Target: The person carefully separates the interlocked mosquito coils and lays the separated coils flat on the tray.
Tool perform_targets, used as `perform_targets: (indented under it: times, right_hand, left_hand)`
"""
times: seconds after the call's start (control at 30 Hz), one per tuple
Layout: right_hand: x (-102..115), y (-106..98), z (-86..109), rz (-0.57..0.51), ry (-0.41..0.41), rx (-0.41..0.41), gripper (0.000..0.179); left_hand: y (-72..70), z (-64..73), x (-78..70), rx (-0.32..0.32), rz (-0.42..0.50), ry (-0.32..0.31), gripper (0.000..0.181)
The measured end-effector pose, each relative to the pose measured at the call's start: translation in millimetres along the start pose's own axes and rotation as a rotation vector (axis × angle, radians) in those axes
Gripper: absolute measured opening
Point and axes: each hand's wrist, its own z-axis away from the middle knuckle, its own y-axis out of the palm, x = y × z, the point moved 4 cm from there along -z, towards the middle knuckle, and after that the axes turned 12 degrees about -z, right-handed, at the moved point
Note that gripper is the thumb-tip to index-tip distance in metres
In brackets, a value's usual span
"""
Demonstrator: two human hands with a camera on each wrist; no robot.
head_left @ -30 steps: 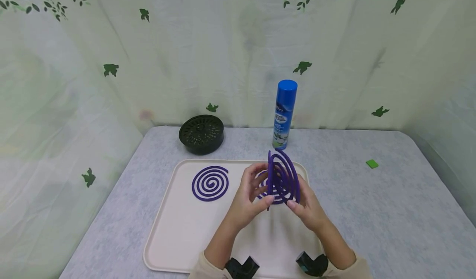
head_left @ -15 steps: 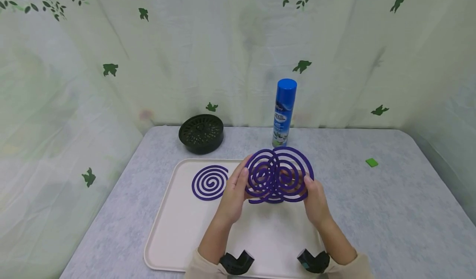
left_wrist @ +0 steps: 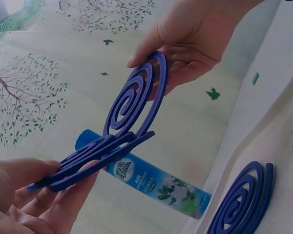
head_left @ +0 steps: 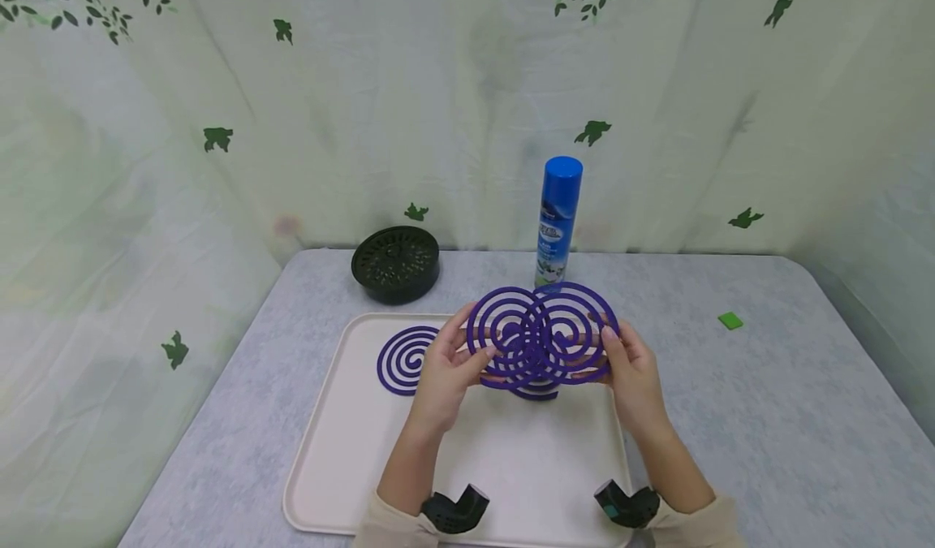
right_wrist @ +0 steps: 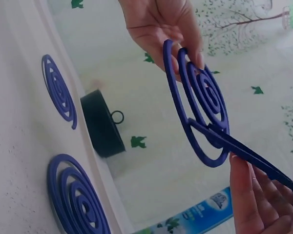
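Note:
Two purple mosquito coils, interlocked where their rings overlap, are held up over the white tray (head_left: 540,467). My left hand (head_left: 441,379) pinches the outer edge of the left coil (head_left: 504,290), thumb in front and fingers behind. At the opposite side my right hand (head_left: 638,381) grips the right coil (head_left: 566,286) the same way. In the left wrist view the right-hand coil (left_wrist: 162,73) slants up from the flatter left-hand one (left_wrist: 83,163). Another coil (head_left: 394,363) lies at the tray's left, partly behind my left hand. One more (head_left: 536,398) lies beneath the held pair, mostly hidden.
Behind the tray stands a round black coil holder (head_left: 395,264) with a perforated face; a small ring (right_wrist: 118,117) shows on it. A blue air freshener can (head_left: 560,215) stands upright behind the held coils. To the right lies a small green square (head_left: 730,321).
The held coils have swung from nearly edge-on to facing the head camera, side by side and overlapping. Both hands have moved apart, the left hand now covering part of the left tray coil.

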Motion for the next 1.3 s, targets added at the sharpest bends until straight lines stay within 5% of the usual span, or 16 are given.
perform_targets:
  times: [0.27, 0.6, 1.3]
  right_hand:
    - [-2.9, -0.1, -2.5, 0.082, 0.116, 0.106, 0.058]
    - [-4.8, -3.7, -5.8, 0.089, 0.11, 0.129, 0.065]
    - [1.9, -18.7, -10.2, 0.153, 0.158, 0.228, 0.066]
  left_hand:
    - [-7.3, -2.1, 2.8, -0.156, -0.028, 0.037, 0.056]
    - [-15.0, -4.3, 9.4, -0.205, -0.15, 0.063, 0.053]
    - [-28.3, -5.4, 3.1, -0.096, -0.073, 0.038, 0.049]
